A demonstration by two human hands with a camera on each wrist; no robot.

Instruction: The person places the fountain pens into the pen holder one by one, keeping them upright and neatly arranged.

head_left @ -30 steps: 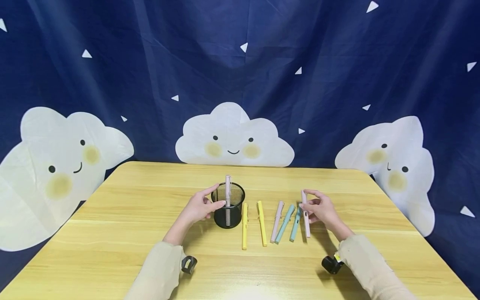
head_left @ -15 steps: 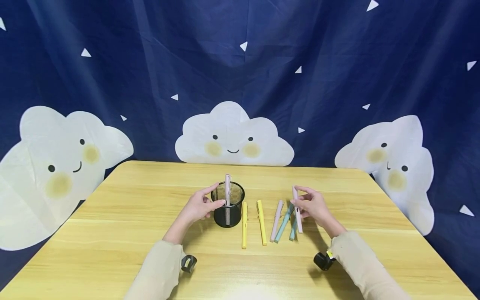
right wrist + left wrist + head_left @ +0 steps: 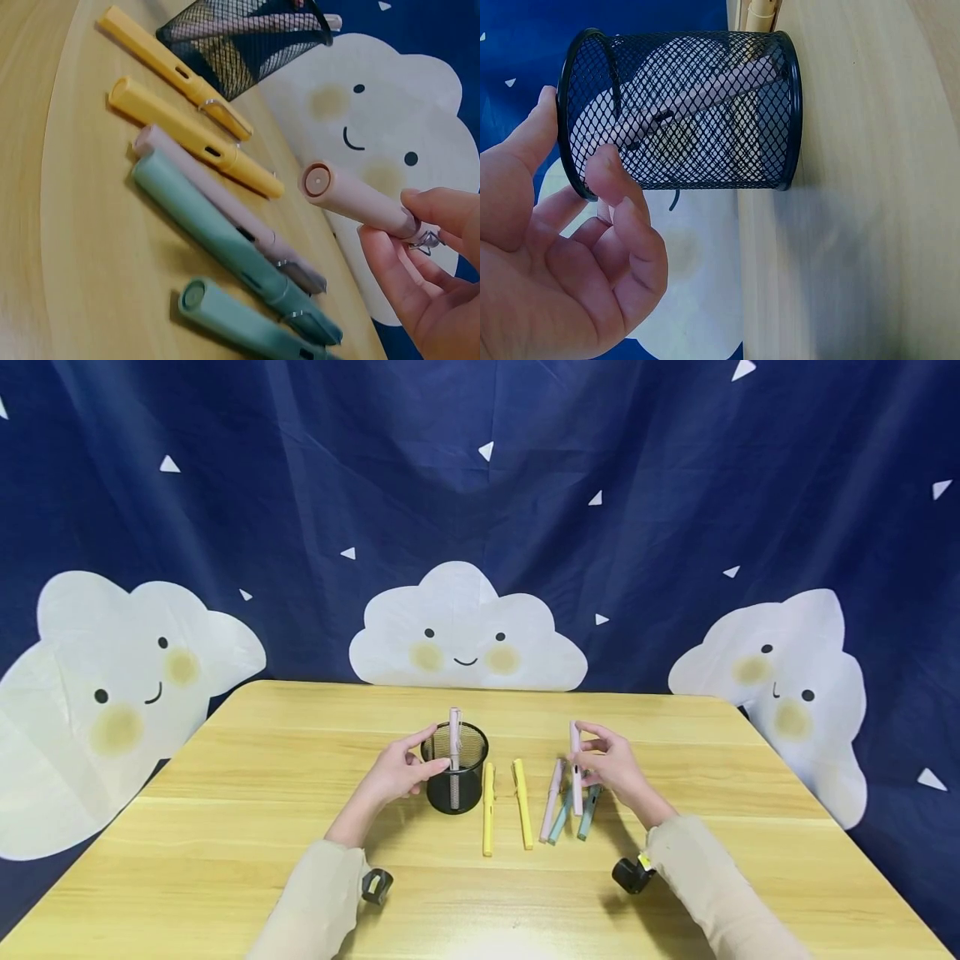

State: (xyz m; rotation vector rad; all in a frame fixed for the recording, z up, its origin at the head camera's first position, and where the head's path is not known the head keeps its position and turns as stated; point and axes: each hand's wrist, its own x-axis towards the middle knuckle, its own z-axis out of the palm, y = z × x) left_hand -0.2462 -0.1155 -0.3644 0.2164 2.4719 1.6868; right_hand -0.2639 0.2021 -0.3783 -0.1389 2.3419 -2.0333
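My left hand (image 3: 401,772) holds the black mesh pen holder (image 3: 455,795) by its rim, thumb and index finger spread across it. One pale lilac pen (image 3: 720,86) leans inside, its cap end above the rim in the head view. Between thumb and fingers, my right hand (image 3: 611,768) pinches another pale lilac pen (image 3: 352,197) near its cap. That pen is raised off the table, barrel end down, over the row of pens. Beneath it lie a lilac pen (image 3: 551,802) and two teal pens (image 3: 232,240), (image 3: 588,818), partly covered by it in the head view.
Two yellow pens (image 3: 489,814), (image 3: 522,806) lie side by side just right of the holder. The wooden table (image 3: 465,910) ends at a dark blue curtain (image 3: 645,527) with white clouds. A black wrist camera (image 3: 632,875) sits by the right sleeve.
My right hand has moved left with the lilac pen, from right of the teal pens to over them, and slightly upward in the view. The left hand and the pen holder have stayed put.
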